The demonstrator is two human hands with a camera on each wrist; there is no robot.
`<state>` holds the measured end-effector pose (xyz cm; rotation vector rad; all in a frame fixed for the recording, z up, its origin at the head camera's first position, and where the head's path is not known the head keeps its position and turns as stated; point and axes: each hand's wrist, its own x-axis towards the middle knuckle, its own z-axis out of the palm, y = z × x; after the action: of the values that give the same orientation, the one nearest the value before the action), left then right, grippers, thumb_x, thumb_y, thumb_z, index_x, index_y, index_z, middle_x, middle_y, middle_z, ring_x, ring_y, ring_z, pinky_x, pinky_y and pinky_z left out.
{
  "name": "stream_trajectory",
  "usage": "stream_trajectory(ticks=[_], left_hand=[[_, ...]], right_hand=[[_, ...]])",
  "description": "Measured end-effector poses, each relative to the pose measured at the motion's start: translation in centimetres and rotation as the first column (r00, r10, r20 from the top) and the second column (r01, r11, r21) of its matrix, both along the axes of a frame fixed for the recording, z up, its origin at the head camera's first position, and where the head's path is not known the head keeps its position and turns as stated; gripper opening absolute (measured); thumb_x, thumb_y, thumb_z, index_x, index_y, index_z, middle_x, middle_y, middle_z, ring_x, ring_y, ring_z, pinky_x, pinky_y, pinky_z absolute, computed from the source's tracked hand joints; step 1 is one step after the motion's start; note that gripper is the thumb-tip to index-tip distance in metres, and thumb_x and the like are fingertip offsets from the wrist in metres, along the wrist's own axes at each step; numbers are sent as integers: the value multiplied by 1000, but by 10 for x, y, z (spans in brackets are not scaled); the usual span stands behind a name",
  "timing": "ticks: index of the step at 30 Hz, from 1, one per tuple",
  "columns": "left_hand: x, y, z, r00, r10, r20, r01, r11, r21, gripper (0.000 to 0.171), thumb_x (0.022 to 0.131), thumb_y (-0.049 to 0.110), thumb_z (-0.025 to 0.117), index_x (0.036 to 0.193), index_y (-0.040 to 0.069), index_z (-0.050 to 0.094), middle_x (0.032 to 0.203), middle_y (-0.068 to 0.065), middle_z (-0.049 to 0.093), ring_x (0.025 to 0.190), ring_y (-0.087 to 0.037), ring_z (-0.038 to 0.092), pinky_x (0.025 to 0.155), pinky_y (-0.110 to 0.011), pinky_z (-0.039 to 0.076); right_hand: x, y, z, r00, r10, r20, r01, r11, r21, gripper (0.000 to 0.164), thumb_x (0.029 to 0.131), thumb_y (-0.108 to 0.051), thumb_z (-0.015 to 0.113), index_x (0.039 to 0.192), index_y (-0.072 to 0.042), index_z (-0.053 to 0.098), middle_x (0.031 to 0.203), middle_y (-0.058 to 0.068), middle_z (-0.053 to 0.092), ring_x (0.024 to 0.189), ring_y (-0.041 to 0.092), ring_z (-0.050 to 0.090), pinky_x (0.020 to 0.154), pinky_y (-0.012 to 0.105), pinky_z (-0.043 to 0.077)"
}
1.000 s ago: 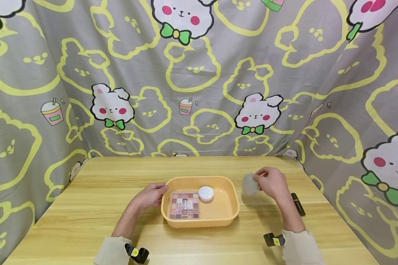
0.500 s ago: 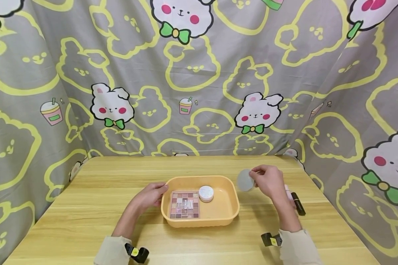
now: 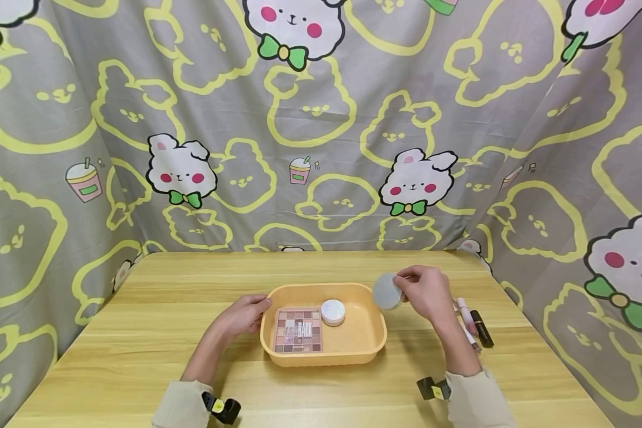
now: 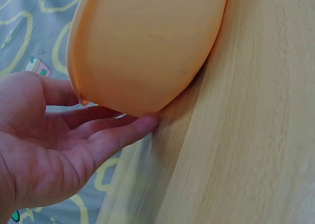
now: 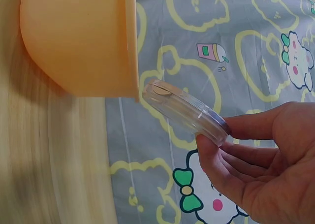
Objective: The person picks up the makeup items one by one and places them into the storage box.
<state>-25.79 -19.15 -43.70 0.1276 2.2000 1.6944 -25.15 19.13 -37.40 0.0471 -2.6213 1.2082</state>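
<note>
My right hand (image 3: 427, 291) pinches a flat round compact (image 3: 387, 292) by its edge, above the right end of the orange plastic tray (image 3: 377, 318). In the right wrist view the compact (image 5: 184, 113) is seen side-on, with clear sides and a small tab; it is apart from the tray wall (image 5: 81, 42). At the tray's left end my left hand (image 3: 246, 314) holds the rim, thumb at the top edge and fingers against the outer wall, as the left wrist view of that hand (image 4: 54, 135) shows. Inside the tray lie an eyeshadow palette (image 3: 298, 331) and a round white-lidded compact (image 3: 333, 311).
Right of my right forearm, a black tube (image 3: 481, 329) and a pink-and-white tube (image 3: 466, 316) lie on the wooden table (image 3: 166, 309), with another slim item partly hidden beside them. A patterned grey curtain (image 3: 321, 137) stands behind the table and at both sides.
The right hand has moved left with its compact, from beside the tray to over its right end. More of the tubes now shows. The left hand and tray have stayed put.
</note>
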Motion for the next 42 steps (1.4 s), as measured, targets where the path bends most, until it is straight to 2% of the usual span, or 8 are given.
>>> stream_trajectory(ticks=[12, 20, 27, 36, 42], left_hand=[[0, 0, 0, 1000, -10, 0, 10, 1000, 9, 51, 110, 21, 40, 149, -12, 38, 138, -31, 57, 126, -38, 60, 93, -44, 58], [0, 0, 0, 1000, -16, -5, 16, 1000, 10, 50, 110, 21, 40, 149, -11, 39, 135, -30, 59, 122, -34, 63, 91, -42, 59], [0, 1, -1, 1000, 7, 3, -7, 1000, 9, 51, 109, 21, 41, 148, -11, 39, 138, -30, 57, 126, -36, 61, 94, -44, 58], [-1, 1, -2, 1000, 26, 4, -26, 1000, 7, 50, 109, 20, 41, 148, -10, 41, 136, -28, 60, 123, -33, 62, 93, -42, 58], [-2, -1, -2, 1000, 12, -10, -12, 1000, -3, 49, 109, 21, 40, 148, -10, 41, 135, -27, 60, 120, -31, 64, 91, -41, 59]], right_hand=[[3, -20, -3, 999, 50, 12, -50, 999, -17, 17, 93, -13, 71, 100, 1, 76, 83, 13, 75, 60, 16, 67, 55, 28, 57], [5, -38, -8, 994, 95, 46, -94, 995, -20, 13, 92, -11, 73, 98, 1, 75, 78, 10, 73, 59, 22, 68, 53, 28, 55], [8, -52, -15, 987, 137, 89, -137, 990, 5, 6, 88, -6, 76, 89, 0, 74, 74, 8, 71, 54, 14, 62, 50, 27, 52], [10, -65, -25, 974, 185, 130, -197, 977, 85, 8, 85, -3, 79, 81, -3, 72, 73, 5, 70, 63, 13, 63, 53, 26, 53], [11, -71, -29, 961, 214, 173, -236, 965, 116, 10, 86, -3, 78, 79, -4, 70, 71, 4, 67, 65, 14, 61, 56, 26, 51]])
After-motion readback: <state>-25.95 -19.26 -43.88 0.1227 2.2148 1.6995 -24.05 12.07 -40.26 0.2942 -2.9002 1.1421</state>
